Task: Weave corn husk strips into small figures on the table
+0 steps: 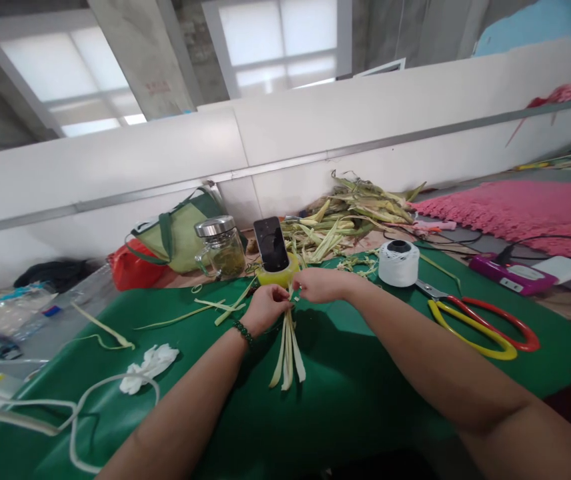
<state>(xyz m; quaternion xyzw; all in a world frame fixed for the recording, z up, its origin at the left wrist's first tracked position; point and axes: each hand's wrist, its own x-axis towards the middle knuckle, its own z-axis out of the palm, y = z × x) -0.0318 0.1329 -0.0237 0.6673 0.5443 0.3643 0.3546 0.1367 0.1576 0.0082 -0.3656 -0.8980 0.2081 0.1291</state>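
My left hand (267,308), with a green bead bracelet at the wrist, is closed in a pinch on a bundle of pale corn husk strips (288,353). The strips fan out downward below the fingers over the green mat (345,400). My right hand (315,285) is close beside the left, its fingertips pinched together at the upper end of the bundle. What lies between those fingertips is too small to make out. Just behind the hands, a phone (271,245) leans upright in a yellow tape roll (278,270).
A white thread spool (398,265) and large red-and-yellow-handled scissors (475,323) lie to the right. Behind are a husk pile (360,207) and a glass jar (223,250). Crumpled tissue (149,368) and a white cable (78,427) are left. A purple power strip (510,273) sits far right.
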